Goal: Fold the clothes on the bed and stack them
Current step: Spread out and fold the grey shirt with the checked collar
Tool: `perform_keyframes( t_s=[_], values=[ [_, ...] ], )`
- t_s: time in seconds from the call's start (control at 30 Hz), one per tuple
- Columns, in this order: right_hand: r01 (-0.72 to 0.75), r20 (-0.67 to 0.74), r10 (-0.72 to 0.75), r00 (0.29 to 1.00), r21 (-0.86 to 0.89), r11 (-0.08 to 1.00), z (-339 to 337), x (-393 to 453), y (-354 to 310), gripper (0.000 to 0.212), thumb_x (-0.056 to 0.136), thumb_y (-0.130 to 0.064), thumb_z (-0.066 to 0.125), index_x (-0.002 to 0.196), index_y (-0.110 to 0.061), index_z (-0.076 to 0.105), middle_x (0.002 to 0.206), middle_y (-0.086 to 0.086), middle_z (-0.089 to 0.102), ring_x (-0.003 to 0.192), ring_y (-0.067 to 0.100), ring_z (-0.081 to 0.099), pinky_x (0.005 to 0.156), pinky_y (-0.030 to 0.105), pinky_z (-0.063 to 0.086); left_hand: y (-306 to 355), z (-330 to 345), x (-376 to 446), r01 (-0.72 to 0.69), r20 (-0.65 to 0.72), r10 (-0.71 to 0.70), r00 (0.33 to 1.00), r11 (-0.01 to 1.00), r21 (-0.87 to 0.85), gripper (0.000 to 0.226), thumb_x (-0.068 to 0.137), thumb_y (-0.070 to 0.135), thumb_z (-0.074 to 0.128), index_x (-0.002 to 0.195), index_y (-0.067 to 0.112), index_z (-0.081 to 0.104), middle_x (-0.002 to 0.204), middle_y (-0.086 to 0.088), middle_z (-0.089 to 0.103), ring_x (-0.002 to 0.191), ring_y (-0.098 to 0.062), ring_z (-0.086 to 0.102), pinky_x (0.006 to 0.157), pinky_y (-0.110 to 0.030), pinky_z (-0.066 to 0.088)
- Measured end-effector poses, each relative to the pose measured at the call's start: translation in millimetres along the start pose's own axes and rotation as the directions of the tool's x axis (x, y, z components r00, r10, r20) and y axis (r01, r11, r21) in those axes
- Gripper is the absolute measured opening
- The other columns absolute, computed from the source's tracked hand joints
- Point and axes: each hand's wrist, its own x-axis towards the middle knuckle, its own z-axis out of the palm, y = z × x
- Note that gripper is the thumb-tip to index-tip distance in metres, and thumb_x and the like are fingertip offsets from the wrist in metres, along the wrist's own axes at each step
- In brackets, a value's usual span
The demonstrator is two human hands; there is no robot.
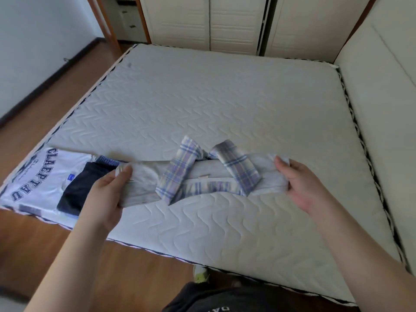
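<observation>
Shirt held just above the bed, right of the stack, left hand and right hand each in a closed grip on one end; best kept taut and level for stacking.

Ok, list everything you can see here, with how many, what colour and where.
plaid shirt: one, grey body with blue-purple plaid sleeves, part folded, held at both ends above the mattress
white tee: one, white with navy lettering, near left corner
navy garment: one, folded, on the white tee
striped cloth: one, blue, behind the navy garment
mattress: one, white, quilted
wardrobe: cream doors, beyond the mattress
floor: brown wood
left hand: grips the shirt's left end
right hand: grips the shirt's right end
</observation>
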Motion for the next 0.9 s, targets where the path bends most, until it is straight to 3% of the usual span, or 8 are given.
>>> perform_keyframes(
  t_s=[0.1,0.3,0.5,0.7,0.9],
  values=[
    [-0.034,0.131,0.036,0.991,-0.017,0.999,14,7,11,0.025,0.080,-0.024,0.065,0.097,-0.006,0.071,0.095,0.014,0.075,0.083,0.023,0.073,0.066,0.031,0.058,-2,-21,-32,-0.031,-0.072,0.031,0.997,1.000,0.006,0.030,0.084,0.040,0.065,0.097,0.015,0.075,0.095,-0.009,0.073,0.083,-0.021,0.070,0.069,-0.032,0.057],
    [-0.082,0.303,0.096,0.948,-0.061,0.995,61,18,28,0.025,0.079,-0.020,0.064,0.097,-0.004,0.069,0.091,0.012,0.075,0.079,0.021,0.073,0.063,0.031,0.058,-6,-65,-86,-0.081,-0.194,0.070,0.978,0.995,-0.049,0.030,0.091,0.036,0.060,0.107,0.016,0.073,0.109,-0.009,0.073,0.098,-0.019,0.070,0.077,-0.028,0.058],
    [-0.098,0.441,0.151,0.885,-0.139,0.985,139,25,38,0.021,0.079,-0.019,0.063,0.094,-0.006,0.072,0.090,0.013,0.075,0.076,0.022,0.073,0.062,0.029,0.058,-4,-122,-123,-0.103,-0.362,0.075,0.929,0.993,-0.058,0.042,0.083,0.044,0.069,0.109,0.012,0.072,0.106,-0.011,0.073,0.094,-0.022,0.071,0.074,-0.031,0.058],
    [-0.101,0.508,0.194,0.839,-0.206,0.973,239,23,77,0.016,0.090,-0.012,0.057,0.097,-0.004,0.070,0.090,0.012,0.075,0.076,0.021,0.073,0.061,0.026,0.057,-9,-197,-143,-0.152,-0.523,0.067,0.849,0.981,-0.121,0.030,0.086,0.037,0.066,0.100,0.012,0.074,0.097,-0.011,0.073,0.088,-0.022,0.071,0.071,-0.032,0.058],
    [-0.047,0.576,0.200,0.793,-0.270,0.962,341,20,103,0.023,0.084,-0.019,0.063,0.102,-0.006,0.070,0.097,0.013,0.075,0.084,0.022,0.073,0.067,0.027,0.058,-1,-276,-153,-0.169,-0.581,0.062,0.812,0.977,-0.132,0.030,0.086,0.038,0.065,0.099,0.012,0.074,0.102,-0.015,0.072,0.091,-0.026,0.070,0.077,-0.035,0.059]
  ],
)
